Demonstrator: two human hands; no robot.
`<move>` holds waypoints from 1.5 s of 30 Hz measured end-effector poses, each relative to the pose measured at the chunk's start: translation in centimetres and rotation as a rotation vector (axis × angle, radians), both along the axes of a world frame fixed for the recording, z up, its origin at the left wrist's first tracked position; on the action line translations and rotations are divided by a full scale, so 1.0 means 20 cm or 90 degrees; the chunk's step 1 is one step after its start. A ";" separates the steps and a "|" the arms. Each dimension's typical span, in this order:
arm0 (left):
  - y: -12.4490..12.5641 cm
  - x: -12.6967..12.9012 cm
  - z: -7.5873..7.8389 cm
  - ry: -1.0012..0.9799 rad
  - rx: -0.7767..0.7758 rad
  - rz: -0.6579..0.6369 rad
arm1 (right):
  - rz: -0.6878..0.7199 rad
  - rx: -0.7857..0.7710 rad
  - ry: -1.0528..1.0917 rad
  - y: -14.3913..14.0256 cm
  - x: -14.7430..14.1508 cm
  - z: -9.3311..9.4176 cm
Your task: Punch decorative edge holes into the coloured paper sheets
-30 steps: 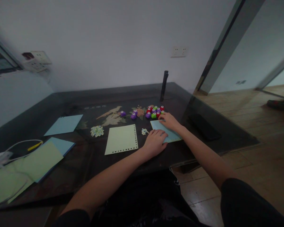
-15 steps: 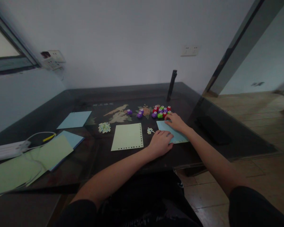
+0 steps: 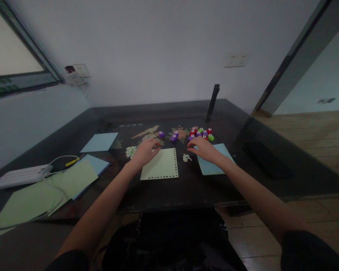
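Observation:
My left hand [image 3: 146,151] hovers over the upper left part of a pale green sheet [image 3: 164,164] with punched holes along its right and lower edges. Its fingers are apart, holding nothing I can see. Beside it lies a pile of small pale pieces [image 3: 130,151], partly covered by the hand. My right hand [image 3: 203,148] is above the left part of a light blue sheet [image 3: 210,168], thumb and fingers spread. Just beyond it sits a cluster of red, green and purple eye-marked balls [image 3: 199,132]. A smaller heap of pale pieces [image 3: 187,157] lies between the two sheets.
Purple balls [image 3: 173,137] lie apart, left of the cluster. A blue sheet [image 3: 100,142], overlapping green sheets [image 3: 39,192] and a white power strip [image 3: 19,177] with cables occupy the left side. A black upright object [image 3: 213,102] stands at the back; a dark flat object [image 3: 267,159] lies right.
My left hand has left the blue sheet and moved left over the green one. My right hand has shifted slightly left, its fingers spreading. The blue sheet lies at a different angle.

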State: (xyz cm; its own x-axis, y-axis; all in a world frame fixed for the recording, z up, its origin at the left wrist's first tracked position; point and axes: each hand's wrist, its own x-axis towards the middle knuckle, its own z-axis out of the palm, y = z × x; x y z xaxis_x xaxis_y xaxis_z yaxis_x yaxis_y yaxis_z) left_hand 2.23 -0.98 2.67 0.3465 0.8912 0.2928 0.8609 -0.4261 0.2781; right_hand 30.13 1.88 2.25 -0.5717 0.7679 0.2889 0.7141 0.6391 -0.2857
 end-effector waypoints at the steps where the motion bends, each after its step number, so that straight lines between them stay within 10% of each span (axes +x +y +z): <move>1: 0.01 -0.06 -0.02 0.013 -0.019 0.004 | 0.016 -0.009 -0.015 0.00 -0.06 -0.01; 10: 0.02 -0.15 -0.14 0.113 -0.064 0.074 | -0.011 -0.019 -0.119 0.04 -0.38 -0.11; 33: -0.01 -0.10 -0.10 0.083 -0.085 0.037 | 0.000 0.008 -0.099 0.06 -0.34 -0.17; 45: 0.01 -0.09 -0.12 0.057 -0.086 0.036 | -0.041 -0.090 0.122 0.06 -0.32 -0.12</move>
